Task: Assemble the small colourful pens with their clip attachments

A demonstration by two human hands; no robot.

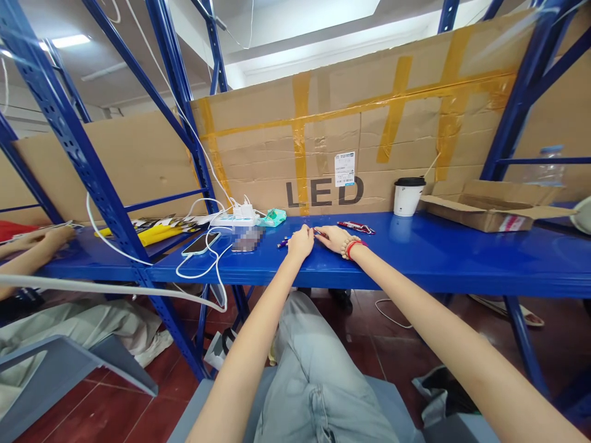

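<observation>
Both my hands rest together on the blue shelf [415, 252]. My left hand [301, 240] has its fingers curled around a blue pen [282, 243] that sticks out to the left. My right hand [333, 237], with a bead bracelet and a red band at the wrist, pinches the other end of what looks like the same pen. A few more red and blue pens [356, 227] lie just beyond my right hand.
A white cup with a black lid [407, 196] and an open cardboard box [489, 209] stand to the right. A phone [201, 243], white cables and a power strip [235, 216] lie to the left. A cardboard wall marked LED backs the shelf. Another person's arm [32, 246] rests far left.
</observation>
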